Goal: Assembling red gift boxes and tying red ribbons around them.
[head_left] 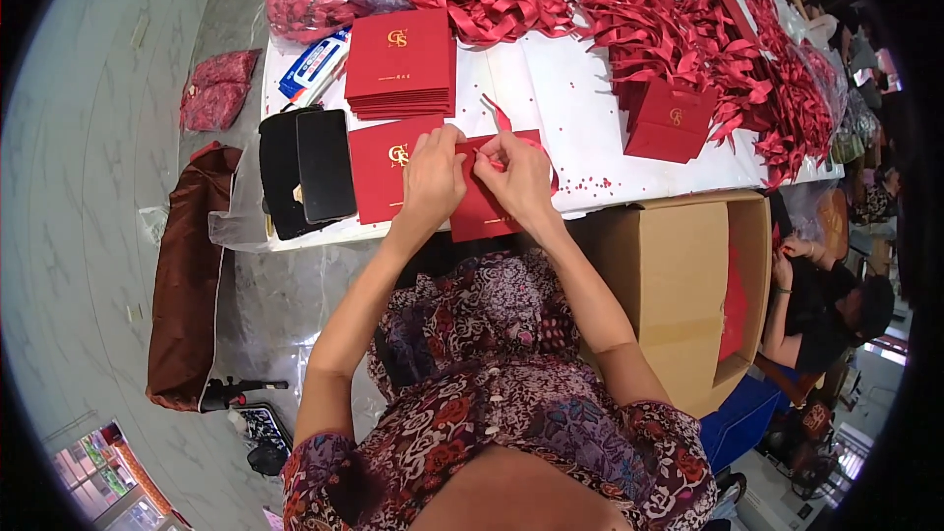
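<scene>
A red paper gift bag lies flat at the table's front edge, under both hands. My left hand is closed, its fingertips pinching the bag near its upper left edge. With thumb and forefinger, my right hand grips a red ribbon at the bag's upper part; one end of the ribbon sticks up past the fingers. The fingers hide the exact spot where ribbon and bag meet. Just left is another flat red bag with gold print, and behind it rises a neat stack of red bags.
Ribboned red bags are heaped along the far side. A few stand at the right. A black phone lies left, near a blue-and-white packet. An open cardboard box stands right of my lap. Another person works farther right.
</scene>
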Action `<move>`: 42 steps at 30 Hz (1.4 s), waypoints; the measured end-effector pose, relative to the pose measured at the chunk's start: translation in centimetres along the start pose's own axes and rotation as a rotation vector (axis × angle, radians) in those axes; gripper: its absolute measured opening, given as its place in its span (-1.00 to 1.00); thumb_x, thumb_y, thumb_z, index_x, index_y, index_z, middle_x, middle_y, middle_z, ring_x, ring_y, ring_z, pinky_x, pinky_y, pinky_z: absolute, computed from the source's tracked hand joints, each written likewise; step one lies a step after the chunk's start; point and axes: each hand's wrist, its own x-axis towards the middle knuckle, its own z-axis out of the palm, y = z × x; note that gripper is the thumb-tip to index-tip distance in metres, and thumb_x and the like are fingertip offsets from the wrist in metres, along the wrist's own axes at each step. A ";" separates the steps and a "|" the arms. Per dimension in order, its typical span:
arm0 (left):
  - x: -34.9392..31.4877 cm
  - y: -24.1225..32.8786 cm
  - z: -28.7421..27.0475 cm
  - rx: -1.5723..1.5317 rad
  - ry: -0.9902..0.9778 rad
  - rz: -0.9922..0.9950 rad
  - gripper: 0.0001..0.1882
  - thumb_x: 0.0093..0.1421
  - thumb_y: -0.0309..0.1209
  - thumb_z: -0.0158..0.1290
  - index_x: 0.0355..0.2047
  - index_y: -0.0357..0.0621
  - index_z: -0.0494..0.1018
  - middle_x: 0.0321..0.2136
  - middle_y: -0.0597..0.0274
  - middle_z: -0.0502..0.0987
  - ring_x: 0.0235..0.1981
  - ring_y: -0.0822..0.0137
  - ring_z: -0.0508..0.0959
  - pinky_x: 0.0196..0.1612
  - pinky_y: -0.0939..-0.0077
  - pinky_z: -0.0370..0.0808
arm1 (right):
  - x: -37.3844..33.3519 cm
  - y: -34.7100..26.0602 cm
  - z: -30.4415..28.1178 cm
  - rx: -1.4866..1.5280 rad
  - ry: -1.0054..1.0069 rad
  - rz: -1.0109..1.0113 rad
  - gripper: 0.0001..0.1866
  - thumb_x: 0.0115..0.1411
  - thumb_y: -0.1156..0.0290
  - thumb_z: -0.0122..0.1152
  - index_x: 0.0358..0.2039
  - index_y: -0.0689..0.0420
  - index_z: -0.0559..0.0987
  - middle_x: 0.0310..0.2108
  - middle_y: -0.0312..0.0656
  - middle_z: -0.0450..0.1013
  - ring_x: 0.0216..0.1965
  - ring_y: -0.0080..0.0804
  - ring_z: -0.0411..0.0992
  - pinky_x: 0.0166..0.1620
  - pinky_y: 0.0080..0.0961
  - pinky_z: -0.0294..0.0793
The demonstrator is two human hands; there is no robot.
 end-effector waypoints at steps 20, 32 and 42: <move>-1.3 1.5 0.4 -0.073 0.104 -0.037 -0.91 0.12 -0.55 0.08 -0.33 -0.23 0.48 -0.42 0.00 0.57 -0.41 0.00 0.56 -0.33 0.19 0.48 | -1.4 -1.0 0.0 -0.156 0.040 -0.203 -0.85 0.07 0.43 0.30 -0.41 0.23 0.55 -0.47 -0.07 0.55 -0.48 -0.18 0.54 -0.39 -0.34 0.50; -0.9 2.0 -0.7 -0.117 -0.094 -0.198 -0.80 0.11 -0.39 0.22 -0.31 -0.18 0.48 -0.37 0.04 0.60 -0.34 0.01 0.57 -0.28 0.17 0.48 | 0.2 -2.0 -4.9 -0.041 -0.097 -0.183 -0.87 0.19 0.44 0.20 -0.32 0.23 0.60 -0.31 -0.02 0.53 -0.30 -0.08 0.53 -0.21 -0.30 0.49; -1.6 3.3 0.0 -0.168 0.049 0.108 -0.87 0.06 -0.54 0.24 -0.36 -0.23 0.55 -0.42 0.14 0.46 -0.41 0.20 0.53 -0.36 0.34 0.48 | 4.5 2.0 -5.8 0.049 -0.641 0.005 -0.79 0.15 0.36 0.24 -0.33 0.24 0.69 -0.48 -0.12 0.60 -0.42 -0.40 0.53 -0.25 -0.46 0.49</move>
